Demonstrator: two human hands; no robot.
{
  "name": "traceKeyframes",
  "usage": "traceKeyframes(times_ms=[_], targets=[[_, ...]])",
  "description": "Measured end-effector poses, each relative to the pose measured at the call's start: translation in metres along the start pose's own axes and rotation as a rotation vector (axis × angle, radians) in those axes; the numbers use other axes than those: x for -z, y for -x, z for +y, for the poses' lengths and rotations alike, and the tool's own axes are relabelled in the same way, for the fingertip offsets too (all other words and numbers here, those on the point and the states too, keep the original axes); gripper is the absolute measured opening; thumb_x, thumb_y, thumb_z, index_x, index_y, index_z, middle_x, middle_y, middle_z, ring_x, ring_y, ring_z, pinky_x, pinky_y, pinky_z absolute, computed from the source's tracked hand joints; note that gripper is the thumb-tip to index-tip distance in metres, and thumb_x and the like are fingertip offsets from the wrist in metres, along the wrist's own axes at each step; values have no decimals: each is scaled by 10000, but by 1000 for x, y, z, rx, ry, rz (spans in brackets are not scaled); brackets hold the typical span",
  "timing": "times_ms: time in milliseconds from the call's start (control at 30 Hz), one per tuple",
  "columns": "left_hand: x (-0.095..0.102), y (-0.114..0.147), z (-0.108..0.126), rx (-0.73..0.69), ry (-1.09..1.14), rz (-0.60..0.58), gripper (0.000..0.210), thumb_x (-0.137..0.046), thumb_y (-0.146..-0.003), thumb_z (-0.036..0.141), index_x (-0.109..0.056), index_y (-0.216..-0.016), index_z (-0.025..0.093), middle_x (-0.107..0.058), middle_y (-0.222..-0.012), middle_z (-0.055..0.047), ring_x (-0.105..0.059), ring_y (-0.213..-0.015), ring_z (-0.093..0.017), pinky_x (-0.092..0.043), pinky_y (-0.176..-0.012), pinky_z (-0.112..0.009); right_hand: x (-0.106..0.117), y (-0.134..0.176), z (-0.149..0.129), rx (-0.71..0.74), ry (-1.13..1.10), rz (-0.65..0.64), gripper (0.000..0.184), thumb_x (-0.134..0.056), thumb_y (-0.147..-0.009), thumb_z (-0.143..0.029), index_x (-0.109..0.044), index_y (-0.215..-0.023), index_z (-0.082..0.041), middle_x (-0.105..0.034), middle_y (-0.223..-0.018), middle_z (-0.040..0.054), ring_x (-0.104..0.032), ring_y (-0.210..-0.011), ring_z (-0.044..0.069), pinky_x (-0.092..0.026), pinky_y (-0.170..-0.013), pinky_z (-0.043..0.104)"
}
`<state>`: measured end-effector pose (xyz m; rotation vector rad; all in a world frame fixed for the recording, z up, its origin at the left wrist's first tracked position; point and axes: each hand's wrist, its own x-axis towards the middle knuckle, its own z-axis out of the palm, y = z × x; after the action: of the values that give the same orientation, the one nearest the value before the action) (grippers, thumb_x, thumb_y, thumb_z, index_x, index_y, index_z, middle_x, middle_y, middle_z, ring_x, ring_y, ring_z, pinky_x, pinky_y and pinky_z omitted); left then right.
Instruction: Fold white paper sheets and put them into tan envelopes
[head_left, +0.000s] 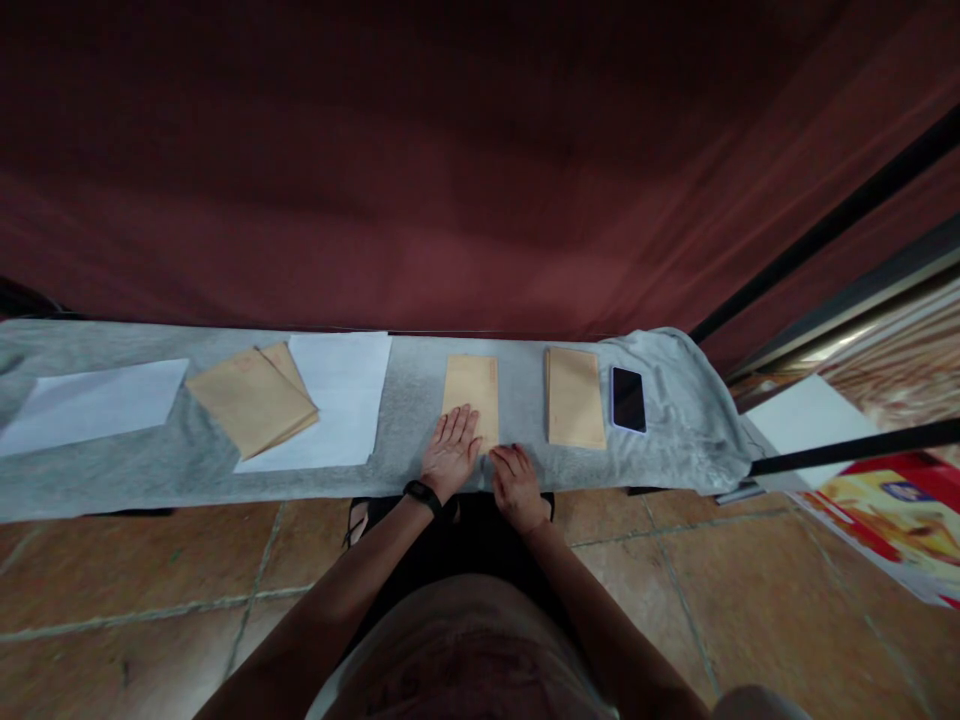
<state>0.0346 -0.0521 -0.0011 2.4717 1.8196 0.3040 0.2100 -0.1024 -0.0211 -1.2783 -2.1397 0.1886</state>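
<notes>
Right hand (517,487): fingers curled at the middle envelope's (471,382) near right corner; whether they pinch it, cannot tell.
Left hand (451,450): flat, fingers extended over its near left part.
Middle envelope: on the grey cloth (521,390), beyond the right fingertips, long axis pointing away from the person.

You see a phone (628,400) toward the table's (521,400) right edge, a red curtain (465,200) beyond its far edge, and tiled floor (202,550) past its near edge.
</notes>
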Motion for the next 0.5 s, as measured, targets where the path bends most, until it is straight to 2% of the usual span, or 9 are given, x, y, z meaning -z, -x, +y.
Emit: traceKeyframes(times_ms=[267, 500], targets=[[1, 15, 7, -214, 43, -32, 529, -347, -1034, 327, -387, -1558, 269, -298, -1664, -9, -217, -1555, -225, -202, -1282, -465, -2, 0, 0, -9, -18, 10, 425, -451, -916, -96, -616, -1302, -159, -668, -1244, 132, -577, -1233, 257, -417, -1162, 528], [4, 24, 4, -208, 30, -30, 603, -368, -1034, 430, -329, -1580, 178, -302, -1659, -99, -248, -1546, -241, -213, -1274, -463, -2, 0, 0, -19, 22, -13, 425, -468, -916, -87, -620, -1305, -167, -674, -1240, 125, -582, -1226, 248, -432, -1152, 507]])
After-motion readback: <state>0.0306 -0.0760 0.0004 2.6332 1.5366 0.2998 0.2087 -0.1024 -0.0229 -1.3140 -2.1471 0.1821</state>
